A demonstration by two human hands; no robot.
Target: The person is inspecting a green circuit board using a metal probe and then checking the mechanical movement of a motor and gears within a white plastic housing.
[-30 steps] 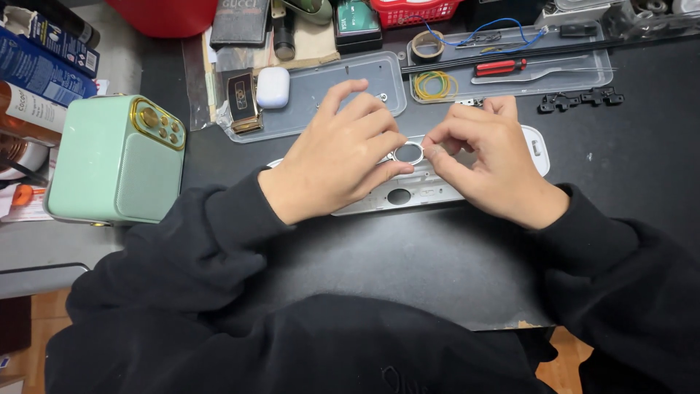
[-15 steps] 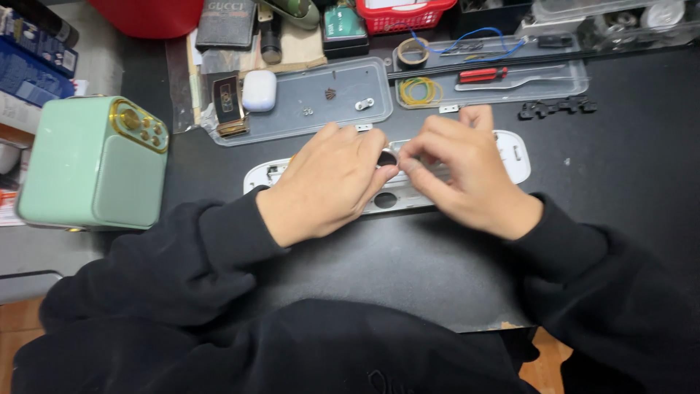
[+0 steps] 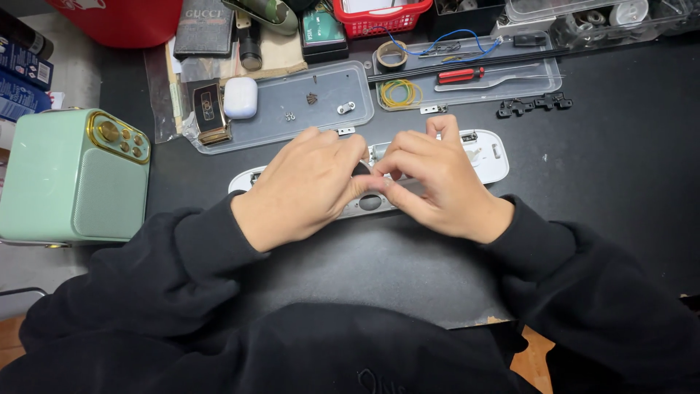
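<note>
White plastic panel lies on the black counter just right of the green speaker, both hands, left and right, now closed together, fingertips pinching over its middle opening.

Bare hands, long black sleeves with ribbed cuffs, soft black sweatshirt with faint tone-on-tone chest lettering

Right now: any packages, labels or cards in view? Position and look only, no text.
Blue boxes: left edge, stacked, dark blue with white label patches.
Dark wallet: top, left of centre, flat grey-black rectangle with pale lettering.
Green card: top centre, small teal rectangle on a black case.
No screens.
</note>
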